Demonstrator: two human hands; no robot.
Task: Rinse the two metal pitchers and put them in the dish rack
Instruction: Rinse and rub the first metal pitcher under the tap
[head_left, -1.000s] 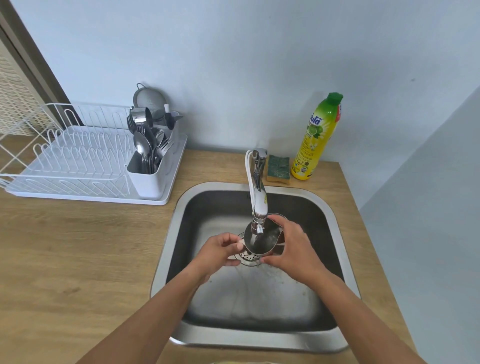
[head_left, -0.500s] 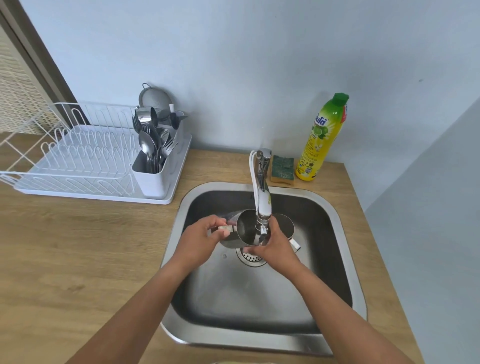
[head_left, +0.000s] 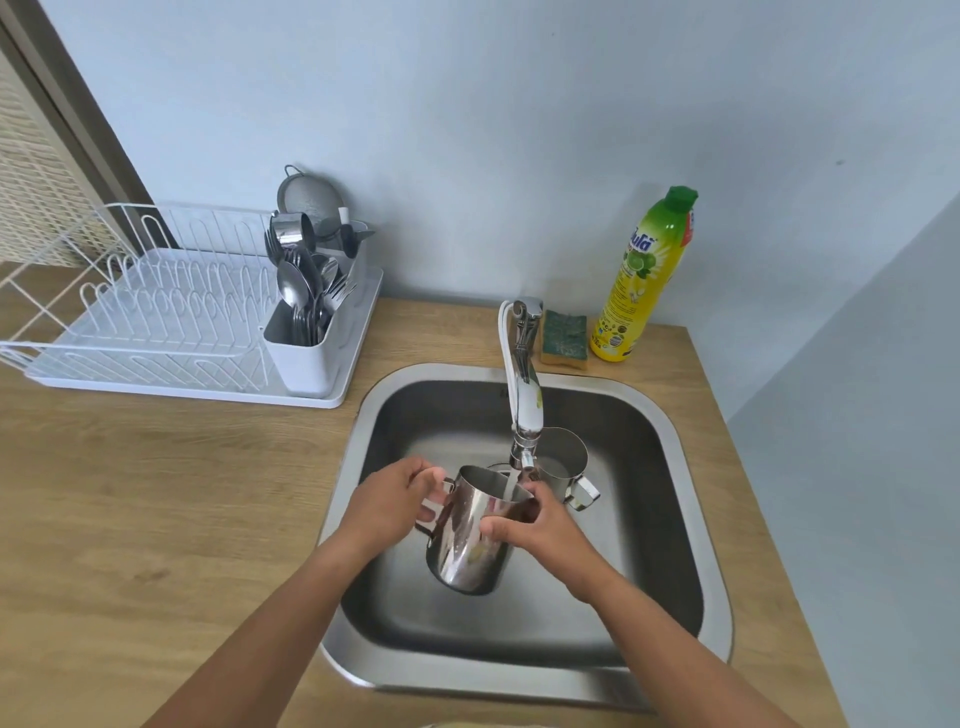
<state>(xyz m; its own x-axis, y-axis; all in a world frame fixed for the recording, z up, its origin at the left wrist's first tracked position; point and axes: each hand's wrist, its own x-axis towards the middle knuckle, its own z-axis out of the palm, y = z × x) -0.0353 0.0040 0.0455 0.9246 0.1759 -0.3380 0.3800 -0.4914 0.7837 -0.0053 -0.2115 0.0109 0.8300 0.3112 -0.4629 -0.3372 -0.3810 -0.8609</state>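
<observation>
Wooden table with steel sink | left hand gripping handle, right hand wrapped round pitcher under running tap | second pitcher sitting in sink behind | dish rack off left

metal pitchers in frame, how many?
2. One metal pitcher is held over the sink, left hand at its handle, right hand on its body. The second pitcher stands in the sink behind the faucet. None appears hidden.
</observation>
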